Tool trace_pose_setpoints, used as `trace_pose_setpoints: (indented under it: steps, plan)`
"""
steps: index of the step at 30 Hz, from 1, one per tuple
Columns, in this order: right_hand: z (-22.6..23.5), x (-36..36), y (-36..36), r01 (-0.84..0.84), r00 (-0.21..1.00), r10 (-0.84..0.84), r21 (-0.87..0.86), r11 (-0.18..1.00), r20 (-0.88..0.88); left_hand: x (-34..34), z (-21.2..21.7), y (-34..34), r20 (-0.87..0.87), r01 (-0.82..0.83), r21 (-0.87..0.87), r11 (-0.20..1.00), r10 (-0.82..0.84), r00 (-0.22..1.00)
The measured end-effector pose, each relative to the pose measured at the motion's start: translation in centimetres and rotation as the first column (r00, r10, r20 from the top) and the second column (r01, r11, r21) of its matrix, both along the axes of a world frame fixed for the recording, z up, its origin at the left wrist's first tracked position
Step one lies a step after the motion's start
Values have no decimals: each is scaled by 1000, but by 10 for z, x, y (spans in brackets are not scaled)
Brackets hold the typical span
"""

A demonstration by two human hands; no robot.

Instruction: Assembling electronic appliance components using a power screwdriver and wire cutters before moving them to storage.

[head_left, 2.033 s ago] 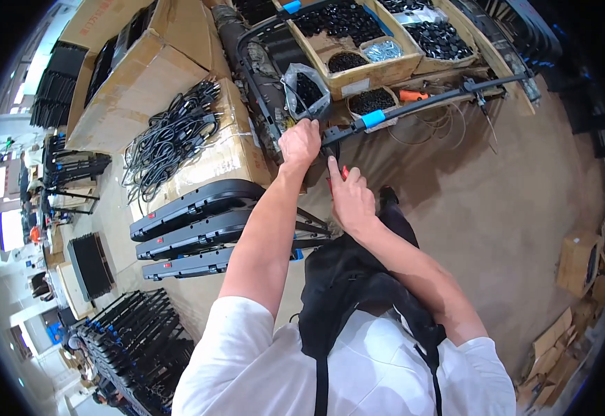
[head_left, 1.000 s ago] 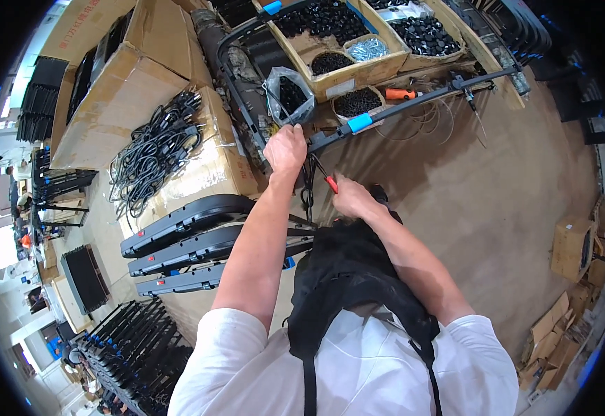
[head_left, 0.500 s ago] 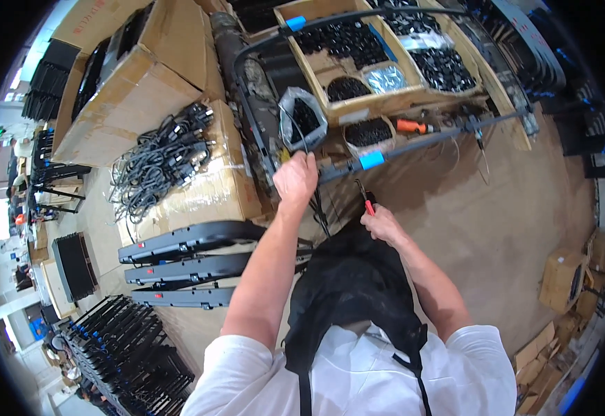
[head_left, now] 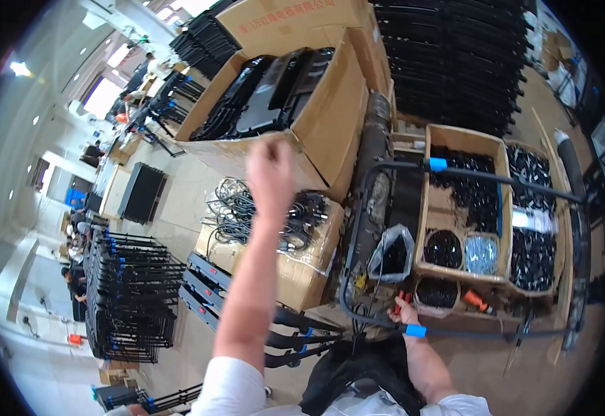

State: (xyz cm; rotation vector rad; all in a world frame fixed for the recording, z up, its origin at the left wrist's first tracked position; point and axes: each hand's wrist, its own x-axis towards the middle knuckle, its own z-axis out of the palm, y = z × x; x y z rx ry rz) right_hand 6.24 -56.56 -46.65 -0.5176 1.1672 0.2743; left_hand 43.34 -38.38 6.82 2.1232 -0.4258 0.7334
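My left hand (head_left: 271, 168) is raised on an outstretched arm, blurred, in front of the bundle of black cables (head_left: 247, 211) lying on a cardboard box (head_left: 295, 274). I see nothing in it, and the blur hides its fingers. My right hand (head_left: 406, 314) rests low on the black metal tube frame (head_left: 455, 172), beside a blue tape band (head_left: 416, 331). It grips a small red-handled tool (head_left: 405, 297). A black bag or garment (head_left: 358, 360) hangs at my chest.
A large open carton (head_left: 330, 118) holds black parts. A wooden compartment tray (head_left: 433, 208) holds small black pieces, a clear plastic bag (head_left: 392, 253) and an orange-handled tool (head_left: 479, 301). Black racks (head_left: 132, 298) stand at the left, black bars (head_left: 205, 291) lie on the floor, and people work far left.
My left hand has let go of the frame and risen toward the cables and cartons. My right hand stays at the frame with the red tool. The view has tilted upward.
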Motion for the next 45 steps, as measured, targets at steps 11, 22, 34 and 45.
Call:
trace_pose_setpoints:
  steps: [11, 22, 34, 45]
  plan:
    - [137, -160, -90, -479, 863, 470, 7, 878, 187, 281, 53, 44, -505, -47, 699, 713, 539, 674]
    - [206, -278, -195, -527, 849, 503, -201, 826, -158, 257, 92, 38, -292, -344, 532, 773, 549, 783]
    - [252, -185, -191, -808, 434, 831, -559, 187, -349, -132, -9, -49, -232, 13, 253, 967, 47, 972]
    - [298, -245, -131, -823, 459, 785, -533, 198, -416, -214, -180, -28, -459, -51, 490, 870, 307, 834]
